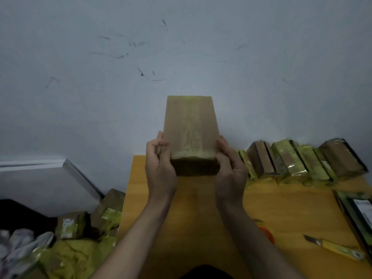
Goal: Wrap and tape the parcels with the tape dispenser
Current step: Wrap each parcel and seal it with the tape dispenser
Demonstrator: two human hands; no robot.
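Head view: orange-yellow tabletop (291,202) against a scuffed pale blue wall (181,47); both hands raised over it, left hand (159,164) and right hand (231,168) each with its grip closed on a side of one brown taped parcel (191,129). Row of about five wrapped parcels (302,160) at the back right, edges blurring together. One yellow box cutter (336,247) near right; orange object (266,232) mostly hidden behind the right forearm, more parcels (90,218) heaped dimly left of the tabletop.

A makeshift packing spot in a plain room: a wooden table (291,208) against a scuffed bare wall (181,47), taped parcels (302,160) lined along it, a knife (334,247) lying there, more parcels heaped on the floor (90,218).
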